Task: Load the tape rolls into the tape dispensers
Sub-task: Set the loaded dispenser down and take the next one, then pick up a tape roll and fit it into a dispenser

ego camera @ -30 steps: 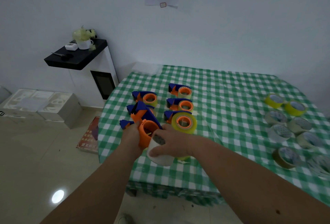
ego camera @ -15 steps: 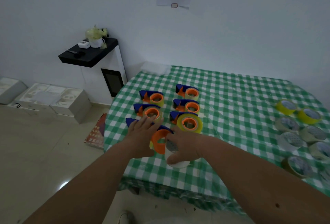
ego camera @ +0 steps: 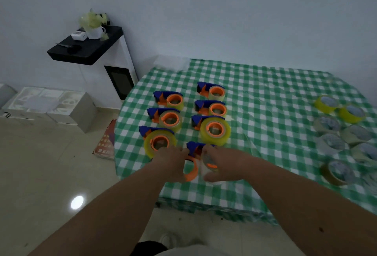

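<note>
A blue and orange tape dispenser (ego camera: 191, 171) lies near the table's front edge, its blue nose pointing away from me. My left hand (ego camera: 172, 164) grips its orange hub side. My right hand (ego camera: 223, 164) holds a pale tape roll (ego camera: 210, 172) against the dispenser's right side, and my fingers hide most of the roll. Several loaded dispensers stand in two columns just beyond, the nearest at front left (ego camera: 158, 140) and at front right (ego camera: 213, 128).
Several loose tape rolls, yellow (ego camera: 326, 102) and pale (ego camera: 331, 144), lie along the right side of the green checked table (ego camera: 275, 113). A brown roll (ego camera: 335, 172) sits near the front right. A black shelf (ego camera: 85, 48) and white boxes (ego camera: 51, 105) stand off to the left.
Both hands carried the dispenser and pale roll forward and right, down to the table in front of the right column. The camera tilted down.
</note>
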